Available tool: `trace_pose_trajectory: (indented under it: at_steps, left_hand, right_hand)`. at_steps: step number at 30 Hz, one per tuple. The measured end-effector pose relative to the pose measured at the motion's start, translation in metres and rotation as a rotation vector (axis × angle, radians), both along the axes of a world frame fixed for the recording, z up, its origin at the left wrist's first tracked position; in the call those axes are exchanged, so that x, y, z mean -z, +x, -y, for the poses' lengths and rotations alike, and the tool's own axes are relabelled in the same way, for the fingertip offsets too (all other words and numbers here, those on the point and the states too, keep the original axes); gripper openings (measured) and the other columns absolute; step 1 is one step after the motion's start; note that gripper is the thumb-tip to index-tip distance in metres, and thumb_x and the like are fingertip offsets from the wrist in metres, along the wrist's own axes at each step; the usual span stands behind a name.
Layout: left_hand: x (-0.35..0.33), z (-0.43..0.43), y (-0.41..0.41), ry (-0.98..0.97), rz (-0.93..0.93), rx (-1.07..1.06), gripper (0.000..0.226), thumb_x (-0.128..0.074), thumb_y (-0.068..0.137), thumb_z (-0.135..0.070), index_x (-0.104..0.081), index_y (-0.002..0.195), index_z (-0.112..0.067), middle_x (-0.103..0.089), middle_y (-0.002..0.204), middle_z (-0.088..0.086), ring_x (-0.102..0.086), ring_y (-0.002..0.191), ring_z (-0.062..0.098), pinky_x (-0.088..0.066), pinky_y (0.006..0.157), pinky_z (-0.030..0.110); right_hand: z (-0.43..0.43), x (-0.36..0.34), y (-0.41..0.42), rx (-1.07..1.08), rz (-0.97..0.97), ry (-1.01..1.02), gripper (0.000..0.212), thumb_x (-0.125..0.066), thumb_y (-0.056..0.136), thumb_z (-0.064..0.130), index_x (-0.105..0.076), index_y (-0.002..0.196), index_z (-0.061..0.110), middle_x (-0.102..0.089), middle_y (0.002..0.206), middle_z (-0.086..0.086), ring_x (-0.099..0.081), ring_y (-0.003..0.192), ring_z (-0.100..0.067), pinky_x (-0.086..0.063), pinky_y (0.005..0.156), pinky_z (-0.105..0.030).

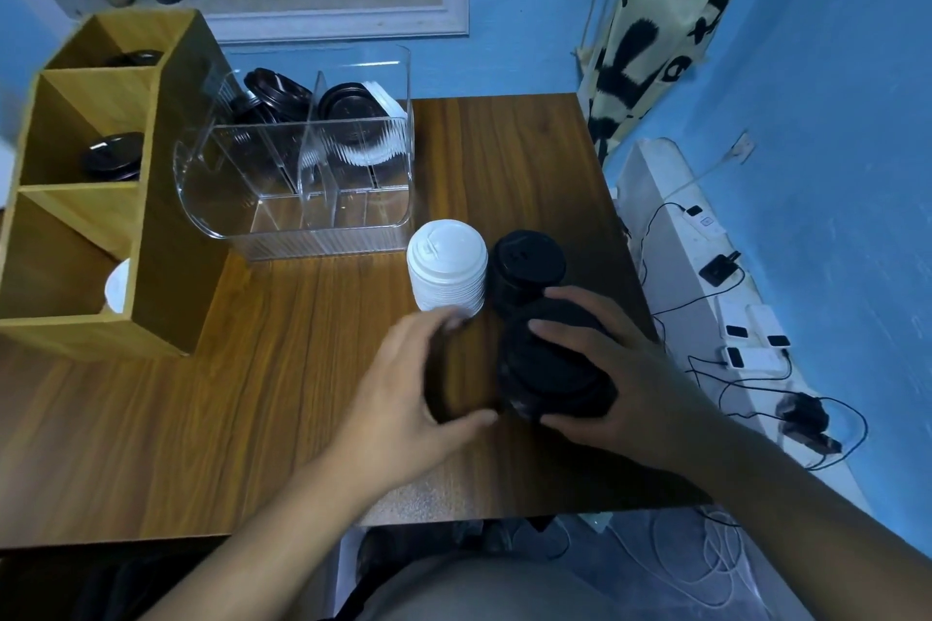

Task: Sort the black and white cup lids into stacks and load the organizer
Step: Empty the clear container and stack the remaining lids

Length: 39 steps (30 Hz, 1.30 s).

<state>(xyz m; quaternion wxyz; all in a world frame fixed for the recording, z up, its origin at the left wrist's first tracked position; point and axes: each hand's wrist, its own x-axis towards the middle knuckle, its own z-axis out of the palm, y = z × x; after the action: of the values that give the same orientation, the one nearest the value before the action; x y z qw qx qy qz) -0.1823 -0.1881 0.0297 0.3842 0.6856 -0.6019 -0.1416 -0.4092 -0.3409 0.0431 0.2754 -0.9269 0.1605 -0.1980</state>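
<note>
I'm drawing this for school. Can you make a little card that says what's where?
right hand: grips black lids on the table
left hand: curled round a dark blur, unclear
upright: white stack beside black stack
organizer: loaded lids, black and white
wooden box: boxed lids, mostly black

On the table (302, 419) before you, a wooden organizer (166, 227) stands at the far left, with lids in its compartments. A clear divided organizer (323, 227) sits just to its right, with lids standing in its rear sections. In front of that organizer's right end, the left upright lid stack (446, 267) and the right upright lid stack (524, 267) stand side by side. Nearer you, your right hand (630, 383) grips a tilted lid stack (549, 368). Your left hand (403, 398) is just left of it.
</note>
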Motion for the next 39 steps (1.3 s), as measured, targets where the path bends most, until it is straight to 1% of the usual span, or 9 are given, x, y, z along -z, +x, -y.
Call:
trace_pose_trajectory:
  at_steps: [2, 5, 8, 14, 20, 25, 30, 34, 39]
  left_hand:
    - [0.004, 0.0, 0.014, -0.133, 0.072, -0.146, 0.096, -0.094, 0.067, -0.032, -0.039, 0.146, -0.018, -0.04, 0.139, -0.002, -0.045, 0.132, 0.019, -0.047, 0.103, 0.045]
    - [0.013, 0.015, 0.031, -0.124, 0.138, -0.202, 0.109, -0.093, 0.07, -0.03, -0.027, 0.155, -0.015, -0.025, 0.153, 0.011, -0.029, 0.146, 0.027, -0.045, 0.107, 0.054]
    - [0.019, 0.034, 0.035, -0.061, 0.167, -0.207, 0.107, -0.09, 0.074, -0.028, -0.023, 0.157, -0.023, -0.015, 0.16, 0.011, -0.021, 0.151, 0.022, -0.037, 0.116, 0.047]
    - [0.02, 0.059, 0.03, -0.085, 0.16, -0.212, 0.094, -0.088, 0.076, -0.024, -0.033, 0.151, -0.018, -0.033, 0.152, 0.005, -0.042, 0.138, 0.024, -0.053, 0.097, 0.046]
    - [0.019, 0.063, 0.023, -0.085, 0.163, -0.257, 0.089, -0.087, 0.077, -0.028, -0.035, 0.148, -0.014, -0.037, 0.147, 0.006, -0.044, 0.134, 0.023, -0.05, 0.098, 0.037]
    - [0.02, 0.062, 0.023, -0.076, 0.179, -0.267, 0.089, -0.086, 0.079, -0.026, -0.033, 0.149, -0.015, -0.037, 0.147, 0.007, -0.045, 0.134, 0.026, -0.051, 0.098, 0.04]
    - [0.018, 0.061, 0.023, -0.056, 0.178, -0.26, 0.091, -0.085, 0.079, -0.026, -0.03, 0.151, -0.016, -0.037, 0.149, 0.007, -0.044, 0.135, 0.026, -0.053, 0.097, 0.045]
    - [0.012, 0.054, 0.026, -0.047, 0.156, -0.234, 0.098, -0.085, 0.079, -0.029, -0.025, 0.155, -0.017, -0.033, 0.155, 0.004, -0.039, 0.142, 0.022, -0.052, 0.102, 0.046]
    - [0.0, 0.04, 0.04, -0.029, 0.165, -0.246, 0.108, -0.088, 0.076, -0.034, -0.019, 0.158, -0.021, -0.031, 0.157, -0.001, -0.04, 0.143, 0.019, -0.05, 0.105, 0.043]
  right_hand:
    - [0.015, 0.0, -0.017, 0.077, -0.004, -0.007, 0.087, -0.086, 0.074, 0.042, -0.039, 0.148, 0.039, -0.023, 0.162, 0.007, -0.031, 0.147, -0.013, -0.045, 0.109, -0.038]
    - [0.042, -0.001, -0.036, 0.171, 0.003, -0.012, 0.085, -0.082, 0.074, 0.046, -0.039, 0.146, 0.04, -0.025, 0.16, 0.005, -0.03, 0.146, -0.013, -0.044, 0.11, -0.039]
    - [0.066, -0.003, -0.037, 0.228, 0.023, -0.003, 0.085, -0.081, 0.073, 0.042, -0.039, 0.147, 0.037, -0.029, 0.158, 0.003, -0.029, 0.146, -0.008, -0.036, 0.114, -0.03]
    - [0.091, -0.002, -0.012, 0.239, 0.009, 0.003, 0.088, -0.089, 0.073, 0.028, -0.043, 0.148, 0.029, -0.028, 0.158, 0.003, -0.028, 0.146, -0.005, -0.032, 0.115, -0.022]
    - [0.099, -0.003, -0.007, 0.245, 0.003, 0.005, 0.088, -0.089, 0.074, 0.029, -0.043, 0.149, 0.026, -0.027, 0.159, 0.004, -0.027, 0.146, -0.006, -0.031, 0.114, -0.021]
    - [0.102, -0.005, -0.005, 0.243, -0.027, -0.033, 0.086, -0.087, 0.074, 0.036, -0.045, 0.148, 0.029, -0.024, 0.162, 0.006, -0.027, 0.148, -0.01, -0.038, 0.116, -0.037]
    - [0.1, -0.009, -0.007, 0.265, -0.1, -0.109, 0.088, -0.082, 0.075, 0.049, -0.038, 0.151, 0.04, -0.01, 0.167, 0.013, -0.019, 0.153, -0.015, -0.041, 0.113, -0.054]
    - [0.093, -0.018, -0.008, 0.28, -0.084, -0.146, 0.095, -0.082, 0.072, 0.054, -0.035, 0.153, 0.038, -0.007, 0.168, 0.013, -0.013, 0.154, -0.015, -0.038, 0.114, -0.053]
    - [0.083, -0.031, -0.007, 0.32, -0.049, -0.137, 0.1, -0.076, 0.069, 0.063, -0.034, 0.155, 0.032, -0.013, 0.167, 0.009, -0.02, 0.151, -0.02, -0.035, 0.113, -0.051]
